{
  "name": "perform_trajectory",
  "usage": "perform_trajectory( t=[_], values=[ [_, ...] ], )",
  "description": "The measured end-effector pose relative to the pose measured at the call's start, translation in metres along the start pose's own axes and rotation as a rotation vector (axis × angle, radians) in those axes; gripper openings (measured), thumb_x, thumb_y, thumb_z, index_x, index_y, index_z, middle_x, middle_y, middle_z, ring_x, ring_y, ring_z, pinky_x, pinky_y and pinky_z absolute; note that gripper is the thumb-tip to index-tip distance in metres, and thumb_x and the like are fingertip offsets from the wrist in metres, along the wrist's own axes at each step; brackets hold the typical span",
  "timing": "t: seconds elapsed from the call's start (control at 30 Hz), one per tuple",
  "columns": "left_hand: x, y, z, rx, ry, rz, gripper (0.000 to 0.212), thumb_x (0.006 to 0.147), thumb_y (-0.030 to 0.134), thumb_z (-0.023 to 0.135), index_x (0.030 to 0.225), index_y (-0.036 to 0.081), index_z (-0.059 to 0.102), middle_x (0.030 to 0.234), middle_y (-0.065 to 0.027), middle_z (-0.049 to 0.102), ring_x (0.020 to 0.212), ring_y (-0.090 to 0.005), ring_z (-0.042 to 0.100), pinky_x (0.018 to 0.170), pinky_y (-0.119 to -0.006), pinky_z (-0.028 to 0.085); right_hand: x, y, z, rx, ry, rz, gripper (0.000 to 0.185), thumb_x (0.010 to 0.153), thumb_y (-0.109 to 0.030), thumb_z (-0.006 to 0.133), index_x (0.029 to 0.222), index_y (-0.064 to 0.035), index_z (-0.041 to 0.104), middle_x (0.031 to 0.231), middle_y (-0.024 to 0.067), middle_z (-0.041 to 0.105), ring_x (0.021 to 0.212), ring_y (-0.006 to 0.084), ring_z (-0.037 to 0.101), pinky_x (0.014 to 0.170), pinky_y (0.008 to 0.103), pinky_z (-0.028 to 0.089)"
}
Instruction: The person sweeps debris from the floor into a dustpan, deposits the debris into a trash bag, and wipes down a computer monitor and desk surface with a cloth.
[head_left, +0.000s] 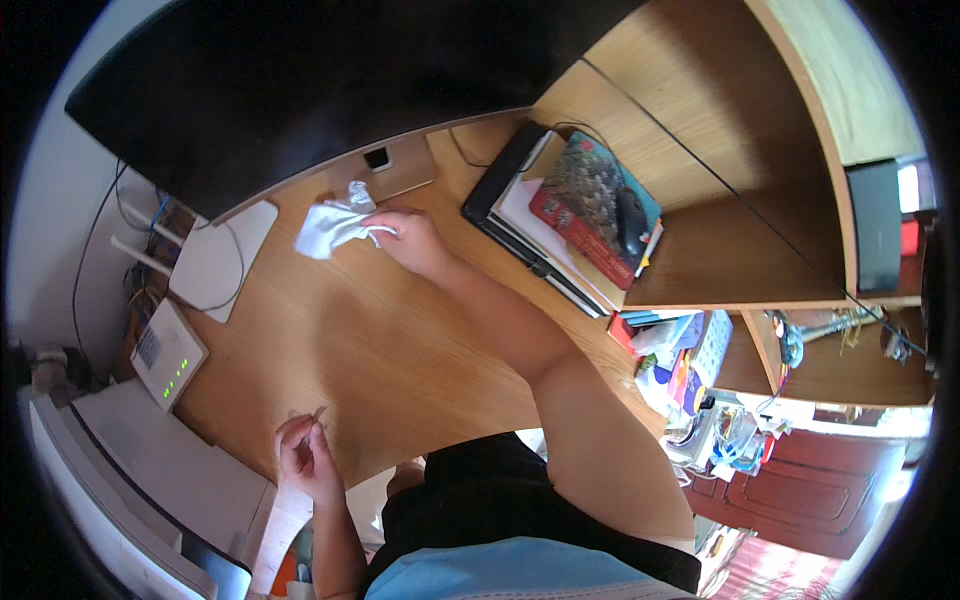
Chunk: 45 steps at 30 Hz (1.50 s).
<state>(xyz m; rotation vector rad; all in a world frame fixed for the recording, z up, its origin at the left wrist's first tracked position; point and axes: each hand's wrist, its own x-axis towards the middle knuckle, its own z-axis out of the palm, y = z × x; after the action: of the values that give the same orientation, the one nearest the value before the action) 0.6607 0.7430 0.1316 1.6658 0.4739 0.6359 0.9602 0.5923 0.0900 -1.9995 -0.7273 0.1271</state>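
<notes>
My right hand (409, 238) pinches a crumpled white cloth or tissue (330, 227) above the wooden desk (390, 337), just in front of the metal-coloured monitor stand (412, 174). Over the desk's near left part, my left hand (309, 454) holds a small thin brownish item (319, 414) between thumb and fingertips; what it is cannot be told. The large black monitor (337, 90) stands beyond the cloth.
At left are a white router (169, 356) with green lights, a white panel-like device (223, 259), cables and a grey-white machine (172, 480). To the right, a stack of folders bears a colourful book (585, 202) and a black computer mouse (631, 221), beside wooden shelves (735, 251).
</notes>
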Motion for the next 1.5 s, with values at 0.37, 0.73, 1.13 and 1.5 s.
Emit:
perform_trajectory(
  t=[0.37,0.73,1.13,1.5],
  values=[
    [-0.013,-0.002,0.004,0.016,0.011,-0.065,0.006,0.081,-0.005,0.054,0.086,-0.001,0.054,0.093,-0.0119,0.053,0.083,-0.0166,0.053,0.070,-0.026,0.049,0.089,0.018,-0.151,0.089,1.242,0.547,0.034,0.080,0.003,0.044,0.112,0.0011,0.052,0.104,0.0190,0.058,0.090,0.0296,0.058,0.078,0.0337,0.045],
    [-0.015,0.000,-0.011,0.081,0.023,-0.101,0.009,0.077,-0.006,0.058,0.085,-0.001,0.055,0.092,-0.0130,0.055,0.084,-0.0191,0.053,0.072,-0.026,0.047,0.094,0.069,-0.111,-0.057,1.269,0.550,0.022,0.076,-0.013,0.063,0.090,0.0027,0.057,0.087,0.0162,0.062,0.075,0.0262,0.059,0.066,0.0355,0.048],
    [-0.030,0.013,-0.027,0.117,0.089,-0.088,0.010,0.077,-0.006,0.059,0.085,-0.001,0.056,0.092,-0.0117,0.055,0.084,-0.0179,0.052,0.071,-0.024,0.045,0.087,0.016,0.008,0.021,0.942,0.243,0.010,0.069,-0.008,0.066,0.072,0.0008,0.062,0.078,0.0108,0.057,0.073,0.0234,0.057,0.068,0.0339,0.045],
    [-0.058,0.022,-0.049,0.166,0.140,-0.117,0.010,0.076,-0.006,0.060,0.083,-0.001,0.056,0.090,-0.0119,0.055,0.084,-0.0189,0.053,0.073,-0.026,0.046,0.097,-0.055,0.116,0.040,0.859,-0.042,0.008,0.064,0.002,0.063,0.070,-0.0027,0.062,0.075,0.0120,0.056,0.072,0.0289,0.056,0.066,0.0364,0.045]
  ],
)
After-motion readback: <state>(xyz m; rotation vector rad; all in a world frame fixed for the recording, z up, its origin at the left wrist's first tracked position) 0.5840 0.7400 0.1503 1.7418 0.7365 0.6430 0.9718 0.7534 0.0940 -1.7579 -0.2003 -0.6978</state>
